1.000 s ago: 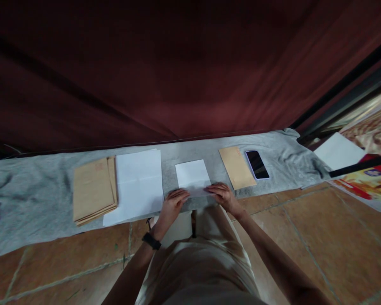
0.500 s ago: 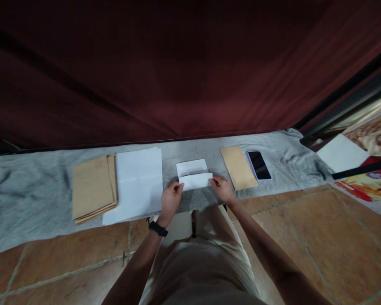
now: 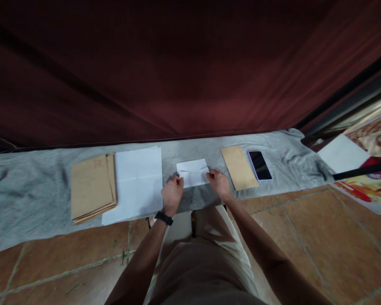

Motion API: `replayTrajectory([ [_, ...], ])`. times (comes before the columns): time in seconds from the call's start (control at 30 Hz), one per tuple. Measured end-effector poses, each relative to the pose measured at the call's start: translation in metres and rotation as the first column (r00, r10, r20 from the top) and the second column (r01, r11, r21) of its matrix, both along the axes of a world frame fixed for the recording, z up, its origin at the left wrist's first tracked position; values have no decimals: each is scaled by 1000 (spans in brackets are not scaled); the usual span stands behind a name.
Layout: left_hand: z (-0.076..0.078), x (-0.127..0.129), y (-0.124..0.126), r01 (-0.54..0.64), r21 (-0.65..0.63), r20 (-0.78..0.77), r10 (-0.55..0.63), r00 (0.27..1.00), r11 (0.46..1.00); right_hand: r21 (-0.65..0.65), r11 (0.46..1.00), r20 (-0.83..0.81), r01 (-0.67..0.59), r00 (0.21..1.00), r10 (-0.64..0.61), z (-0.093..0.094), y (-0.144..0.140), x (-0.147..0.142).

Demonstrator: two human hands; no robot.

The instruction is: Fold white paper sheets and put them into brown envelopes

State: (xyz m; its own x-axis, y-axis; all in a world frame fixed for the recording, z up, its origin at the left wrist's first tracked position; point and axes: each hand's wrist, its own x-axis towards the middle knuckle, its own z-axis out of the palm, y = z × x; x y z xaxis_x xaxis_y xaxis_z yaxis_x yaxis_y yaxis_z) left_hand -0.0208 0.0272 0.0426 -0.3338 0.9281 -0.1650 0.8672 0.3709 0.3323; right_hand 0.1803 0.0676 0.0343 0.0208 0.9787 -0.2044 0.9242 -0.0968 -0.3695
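Head camera: A person bends over a gray cloth [image 3: 34,190] spread along a tiled floor [image 3: 66,262], working a folded white sheet [image 3: 193,173] that lies straight ahead of the body, between the two hands. The sheet's long axis runs left to right, across the person's front, with its folded flap edge showing as a faint line across the upper half. The left hand [image 3: 172,192], a dark watch [image 3: 164,218] on its wrist, pinches the sheet's lower left corner, fingers curled narrow. The right hand [image 3: 219,183] presses the lower right edge in the same way, fingers drawn together on the paper. Both hands sit at about equal reach from the sheet, one at each short end; neither is clearly the nearer.

To the left, a larger flat sheet of white paper [image 3: 139,182] lies just beside the left hand, and past it a stack of brown envelopes [image 3: 92,188]. To the right, a single brown envelope [image 3: 238,167] lies near the right hand, with a dark phone [image 3: 259,165] just beside it. A deep red curtain [image 3: 178,67] hangs behind the cloth. Another white sheet [image 3: 341,153] rests well apart at the far right.
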Motion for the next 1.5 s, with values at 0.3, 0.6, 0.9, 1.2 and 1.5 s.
replayTrajectory([
  [0.3,0,-9,7,-40,-12,132,41,990,999,-55,998,43,-3,999,6,4,14,-3],
  [0.6,-6,-19,2,-72,11,320,65,945,997,-74,997,30,4,1000,-2,2,20,-5],
  [0.9,6,-13,11,-87,-72,166,98,981,994,87,996,-299,-4,954,30,-13,13,8],
  [1.2,3,-12,17,-125,-55,176,133,975,991,76,997,-367,-20,929,46,-19,12,12],
  [1.5,-16,-28,12,-66,61,459,31,888,996,-16,1000,-118,9,993,-11,-6,16,2],
])
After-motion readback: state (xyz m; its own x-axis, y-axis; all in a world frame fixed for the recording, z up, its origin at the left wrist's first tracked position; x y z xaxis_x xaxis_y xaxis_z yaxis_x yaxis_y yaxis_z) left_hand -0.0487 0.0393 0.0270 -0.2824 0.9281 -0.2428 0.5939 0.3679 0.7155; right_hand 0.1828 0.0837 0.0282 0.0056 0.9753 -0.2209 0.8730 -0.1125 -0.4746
